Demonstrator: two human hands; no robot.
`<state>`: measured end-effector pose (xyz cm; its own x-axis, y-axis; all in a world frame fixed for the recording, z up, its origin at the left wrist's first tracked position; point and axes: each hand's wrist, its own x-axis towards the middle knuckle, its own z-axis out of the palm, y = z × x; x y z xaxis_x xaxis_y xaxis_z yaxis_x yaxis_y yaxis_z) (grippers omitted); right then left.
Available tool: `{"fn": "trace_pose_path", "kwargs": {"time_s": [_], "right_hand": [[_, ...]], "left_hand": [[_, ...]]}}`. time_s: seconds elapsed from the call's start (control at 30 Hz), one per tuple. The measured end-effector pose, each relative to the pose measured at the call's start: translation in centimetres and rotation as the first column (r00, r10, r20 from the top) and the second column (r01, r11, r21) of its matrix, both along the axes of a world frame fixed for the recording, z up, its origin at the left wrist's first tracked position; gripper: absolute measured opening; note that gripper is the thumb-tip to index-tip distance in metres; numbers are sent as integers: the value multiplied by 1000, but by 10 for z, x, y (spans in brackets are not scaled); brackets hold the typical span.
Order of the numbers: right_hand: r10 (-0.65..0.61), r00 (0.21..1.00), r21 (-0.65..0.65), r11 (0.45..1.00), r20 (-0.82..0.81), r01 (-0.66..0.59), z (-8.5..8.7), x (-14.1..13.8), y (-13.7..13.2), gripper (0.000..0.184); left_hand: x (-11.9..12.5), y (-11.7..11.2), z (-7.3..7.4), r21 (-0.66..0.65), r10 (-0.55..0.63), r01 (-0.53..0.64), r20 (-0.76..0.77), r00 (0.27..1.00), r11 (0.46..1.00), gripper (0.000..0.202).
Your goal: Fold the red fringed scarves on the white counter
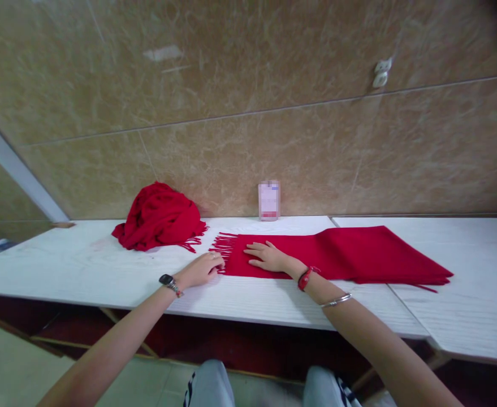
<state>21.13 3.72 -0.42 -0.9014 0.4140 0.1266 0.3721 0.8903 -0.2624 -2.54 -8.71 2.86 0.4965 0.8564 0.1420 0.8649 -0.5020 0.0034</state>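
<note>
A red fringed scarf [350, 254] lies folded lengthwise along the white counter, its fringe at the left end and a pointed fold at the right. My right hand [269, 257] rests flat on the scarf near the fringed end, palm down, fingers spread. At the front corner of that end, my left hand [203, 268] has its fingers curled together on the fringe strands; the fingertips are partly hidden. To the left, a crumpled red scarf [161, 217] sits in a heap, some of its tassels trailing toward the folded one.
Against the tiled wall stands a small pale card or box [269, 200], blurred. The white counter [99, 277] has a seam at its right part and open dark-red compartments [231, 339] below. A white socket or hook [382, 72] is fixed high on the wall.
</note>
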Motion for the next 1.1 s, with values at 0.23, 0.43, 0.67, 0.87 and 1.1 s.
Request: {"fn": "trace_pose_path", "kwargs": {"time_s": [0.23, 0.43, 0.67, 0.87, 1.1], "right_hand": [[7, 1000, 13, 1000, -16, -7, 2, -1, 0, 48], [-7, 997, 27, 1000, -71, 9, 5, 2, -2, 49], [-165, 986, 80, 984, 38, 161, -3, 3, 0, 54], [-257, 966, 89, 962, -36, 259, 7, 8, 8, 55], [-479, 875, 56, 878, 77, 476, -1, 17, 18, 60]], "left_hand": [[-54, 3, 0, 22, 219, -218, -20, 976, 976, 23], [4, 22, 0, 107, 65, -70, 50, 997, 992, 32], [22, 36, -29, -100, 131, -136, -55, 990, 986, 46], [18, 55, -13, -52, 140, -140, 0, 990, 989, 42], [72, 116, -13, 68, 357, -360, 48, 933, 931, 43]]}}
